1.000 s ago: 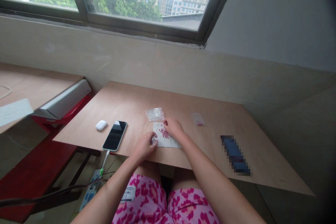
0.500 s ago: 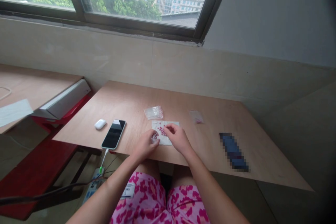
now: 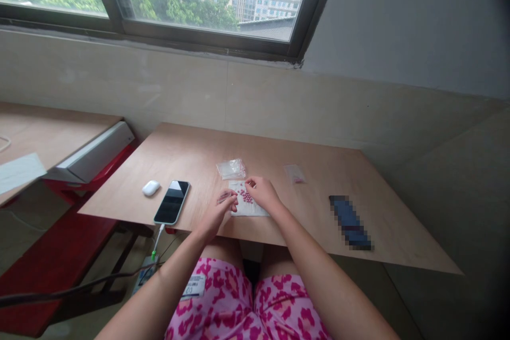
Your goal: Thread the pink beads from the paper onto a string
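Note:
Small pink beads [image 3: 247,196] lie in a loose cluster on a white sheet [image 3: 255,212] near the table's front edge. My left hand [image 3: 221,212] is closed on a small clear plastic bag [image 3: 226,196], just left of the sheet. Over the sheet's upper part, my right hand [image 3: 263,192] pinches thumb and fingertips together above the beads. Whatever sits in that pinch is too small to make out. Behind the sheet lies a clear plastic packet [image 3: 231,169]. A second small bag [image 3: 295,173] with a little pink content rests farther right.
A phone [image 3: 172,202] on a white charging cable [image 3: 158,238] lies left, beside a white earbud case [image 3: 151,188]. A dark blurred object [image 3: 351,223] lies at the right. The wooden table [image 3: 319,196] meets the wall below the window. A red bench [image 3: 43,271] stands lower left.
My left hand has shifted left and slightly up, away from the beads, with the bag. My right hand has moved up toward the sheet's far edge. The whole view has shifted slightly.

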The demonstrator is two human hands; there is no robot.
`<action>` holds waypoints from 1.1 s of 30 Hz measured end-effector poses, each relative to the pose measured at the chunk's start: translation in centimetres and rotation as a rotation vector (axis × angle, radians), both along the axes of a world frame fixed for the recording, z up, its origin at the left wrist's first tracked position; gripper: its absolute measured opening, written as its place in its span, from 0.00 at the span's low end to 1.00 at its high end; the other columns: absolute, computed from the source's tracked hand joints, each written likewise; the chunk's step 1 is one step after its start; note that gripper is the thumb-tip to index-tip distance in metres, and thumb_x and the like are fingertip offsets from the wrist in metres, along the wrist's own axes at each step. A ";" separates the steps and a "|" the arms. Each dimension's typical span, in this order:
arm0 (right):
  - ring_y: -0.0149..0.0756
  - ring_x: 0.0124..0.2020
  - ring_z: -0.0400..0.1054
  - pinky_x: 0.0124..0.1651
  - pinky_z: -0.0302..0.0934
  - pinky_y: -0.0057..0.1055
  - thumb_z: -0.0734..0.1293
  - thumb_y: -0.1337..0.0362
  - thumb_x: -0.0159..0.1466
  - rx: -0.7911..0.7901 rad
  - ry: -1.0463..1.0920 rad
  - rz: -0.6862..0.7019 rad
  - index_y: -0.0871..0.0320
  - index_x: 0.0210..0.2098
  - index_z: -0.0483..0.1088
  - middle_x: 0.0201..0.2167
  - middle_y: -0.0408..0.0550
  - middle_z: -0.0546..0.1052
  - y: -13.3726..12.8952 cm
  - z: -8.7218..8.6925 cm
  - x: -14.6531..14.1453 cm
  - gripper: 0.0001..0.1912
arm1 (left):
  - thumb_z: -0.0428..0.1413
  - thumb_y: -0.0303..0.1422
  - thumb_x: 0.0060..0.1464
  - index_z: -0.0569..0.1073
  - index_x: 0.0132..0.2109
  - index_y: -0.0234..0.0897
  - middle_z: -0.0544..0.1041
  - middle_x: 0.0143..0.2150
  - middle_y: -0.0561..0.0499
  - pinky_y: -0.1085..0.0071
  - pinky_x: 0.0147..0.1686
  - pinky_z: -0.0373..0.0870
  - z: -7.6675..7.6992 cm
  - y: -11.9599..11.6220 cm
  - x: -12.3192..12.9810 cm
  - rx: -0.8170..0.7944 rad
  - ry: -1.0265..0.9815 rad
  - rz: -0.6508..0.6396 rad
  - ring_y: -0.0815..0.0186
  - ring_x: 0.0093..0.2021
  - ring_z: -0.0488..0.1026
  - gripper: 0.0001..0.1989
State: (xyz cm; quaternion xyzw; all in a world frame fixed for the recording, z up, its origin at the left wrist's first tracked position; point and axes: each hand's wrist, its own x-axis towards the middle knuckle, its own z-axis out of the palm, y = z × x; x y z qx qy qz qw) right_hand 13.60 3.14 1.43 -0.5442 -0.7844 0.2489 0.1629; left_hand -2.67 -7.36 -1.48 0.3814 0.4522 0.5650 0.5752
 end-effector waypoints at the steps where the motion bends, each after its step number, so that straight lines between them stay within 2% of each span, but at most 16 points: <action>1: 0.38 0.39 0.77 0.39 0.62 0.25 0.66 0.65 0.68 0.013 -0.066 -0.002 0.56 0.41 0.81 0.37 0.48 0.84 0.3 -0.3 -0.7 0.09 | 0.62 0.41 0.59 0.73 0.44 0.35 0.74 0.36 0.50 0.70 0.39 0.68 -0.1 0.0 -0.1 -0.004 -0.058 -0.009 0.68 0.33 0.71 0.14; 6: 0.39 0.41 0.77 0.41 0.62 0.26 0.69 0.68 0.64 0.009 -0.161 0.049 0.58 0.39 0.80 0.39 0.51 0.83 1.9 -1.5 -2.8 0.06 | 0.63 0.41 0.58 0.73 0.43 0.35 0.73 0.33 0.51 0.71 0.37 0.67 -0.1 0.4 -0.6 -0.018 -0.165 -0.005 0.68 0.32 0.71 0.15; 10: 0.37 0.38 0.76 0.41 0.62 0.25 0.68 0.71 0.64 -0.009 -0.164 0.104 0.57 0.34 0.79 0.36 0.50 0.83 2.8 -2.0 -3.3 0.07 | 0.64 0.42 0.57 0.73 0.43 0.35 0.74 0.34 0.50 0.70 0.38 0.68 0.0 0.7 -1.0 -0.037 -0.120 0.004 0.66 0.34 0.72 0.16; 13: 0.38 0.40 0.76 0.42 0.62 0.26 0.68 0.73 0.63 -0.003 -0.141 0.121 0.57 0.33 0.78 0.37 0.50 0.82 3.2 -1.7 -3.4 0.07 | 0.65 0.42 0.56 0.74 0.44 0.35 0.75 0.35 0.49 0.69 0.39 0.69 0.0 0.7 -1.2 -0.060 -0.051 0.016 0.65 0.35 0.73 0.16; 15: 0.37 0.41 0.76 0.43 0.63 0.25 0.67 0.72 0.64 0.009 -0.104 0.124 0.57 0.37 0.78 0.38 0.49 0.82 3.2 -1.0 -3.3 0.08 | 0.65 0.42 0.55 0.75 0.45 0.35 0.75 0.35 0.49 0.69 0.38 0.69 0.0 0.6 -1.3 -0.077 0.024 0.039 0.64 0.35 0.73 0.17; 17: 0.35 0.39 0.76 0.42 0.64 0.25 0.66 0.70 0.67 0.021 0.026 0.111 0.57 0.41 0.78 0.39 0.47 0.82 2.5 0.2 -3.3 0.08 | 0.64 0.43 0.55 0.75 0.45 0.36 0.76 0.36 0.49 0.69 0.38 0.69 0.1 0.5 -1.3 -0.079 0.120 0.061 0.64 0.36 0.73 0.17; 19: 0.32 0.33 0.74 0.38 0.65 0.25 0.66 0.67 0.68 0.013 0.220 0.098 0.58 0.44 0.77 0.37 0.45 0.81 1.2 1.7 -3.2 0.08 | 0.63 0.44 0.56 0.76 0.45 0.36 0.77 0.39 0.48 0.69 0.39 0.70 0.3 0.4 -1.3 -0.054 0.198 0.072 0.63 0.38 0.74 0.17; 21: 0.30 0.27 0.72 0.34 0.65 0.25 0.66 0.65 0.68 -0.020 0.352 0.147 0.57 0.44 0.77 0.34 0.44 0.80 -0.4 3.4 -3.3 0.09 | 0.63 0.45 0.57 0.76 0.45 0.36 0.77 0.40 0.47 0.68 0.41 0.70 0.4 0.3 -1.2 -0.009 0.243 0.059 0.61 0.40 0.74 0.18; 23: 0.29 0.27 0.72 0.34 0.64 0.25 0.67 0.66 0.66 -0.015 0.358 0.259 0.57 0.42 0.77 0.34 0.43 0.81 -1.8 4.6 -3.4 0.07 | 0.62 0.46 0.58 0.76 0.46 0.36 0.78 0.40 0.47 0.68 0.41 0.70 0.5 0.2 -1.2 0.032 0.259 0.032 0.61 0.41 0.74 0.18; 25: 0.30 0.29 0.72 0.36 0.64 0.25 0.68 0.68 0.65 0.032 0.332 0.296 0.56 0.40 0.78 0.36 0.43 0.81 -2.4 5.1 -3.3 0.07 | 0.63 0.45 0.58 0.76 0.47 0.36 0.77 0.39 0.47 0.68 0.39 0.69 0.4 0.1 -1.1 0.043 0.265 0.016 0.61 0.40 0.73 0.18; 27: 0.31 0.30 0.73 0.37 0.65 0.26 0.67 0.68 0.65 0.074 0.315 0.217 0.57 0.41 0.78 0.36 0.44 0.81 -2.0 4.9 -2.8 0.07 | 0.63 0.44 0.57 0.76 0.46 0.35 0.77 0.39 0.48 0.69 0.38 0.69 0.4 0.1 -1.2 0.019 0.255 0.025 0.61 0.39 0.73 0.18; 30: 0.34 0.33 0.75 0.40 0.65 0.26 0.67 0.68 0.67 0.083 0.232 0.092 0.58 0.42 0.79 0.36 0.46 0.82 -0.5 3.3 -1.8 0.08 | 0.63 0.43 0.57 0.76 0.45 0.35 0.76 0.38 0.48 0.69 0.39 0.70 0.4 0.0 -1.3 -0.017 0.192 0.046 0.63 0.38 0.74 0.17; 33: 0.37 0.40 0.76 0.43 0.64 0.26 0.68 0.69 0.67 0.061 -0.006 0.115 0.57 0.42 0.80 0.40 0.48 0.83 0.6 1.3 -1.2 0.08 | 0.63 0.42 0.56 0.76 0.44 0.36 0.76 0.37 0.49 0.69 0.40 0.70 0.6 0.1 -1.5 -0.035 0.068 0.049 0.64 0.37 0.74 0.15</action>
